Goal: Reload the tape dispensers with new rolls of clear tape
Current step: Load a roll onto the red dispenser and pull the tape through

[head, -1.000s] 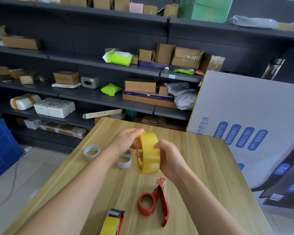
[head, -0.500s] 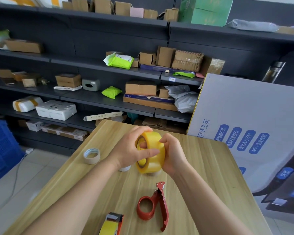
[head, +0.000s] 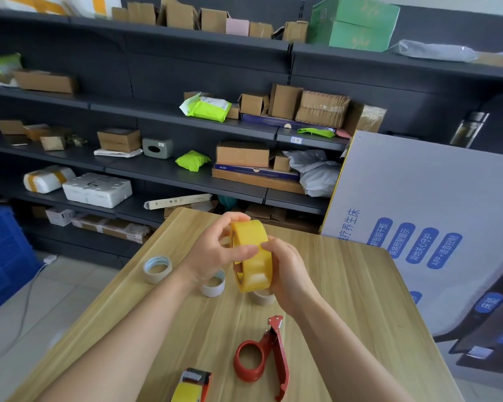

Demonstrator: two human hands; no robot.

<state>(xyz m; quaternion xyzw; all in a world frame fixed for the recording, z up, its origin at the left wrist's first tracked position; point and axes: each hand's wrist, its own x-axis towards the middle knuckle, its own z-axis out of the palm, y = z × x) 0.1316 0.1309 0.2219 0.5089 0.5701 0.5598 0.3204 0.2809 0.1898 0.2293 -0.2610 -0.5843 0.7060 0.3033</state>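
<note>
Two dispensers lay nearest on the pale wood-grain table [head: 346, 285]. A red-bodied dispenser already loaded with yellow tape [head: 190, 385] sat at the near edge. Just beyond it lay an empty red plastic dispenser with an open ring hub [head: 259, 358], untouched.

Above them both hands held the roll of yellow-tinted clear tape [head: 251, 255] off the tabletop. The left hand [head: 215, 253] gripped it, fingers curled over the top rim, thumb laid across the outer band. The right hand [head: 288, 271] cupped the far side and underside.

Spent white cardboard cores [head: 214, 282] sat under and left of the hands. Dark shelving with cartons [head: 244, 153] stood behind.

Risks, as judged:
- I could not make out the loose end. Picking at it with a nail could split the tape into slivers.
- A freed end could fold back and stick to itself or the fingers.
- Seated the wrong way round on the hub, the roll would feed sticky side wrong.

A second earlier the left hand only pinched the top rim. It had since wrapped round, with the thumb on the band. Neither dispenser had moved.
</note>
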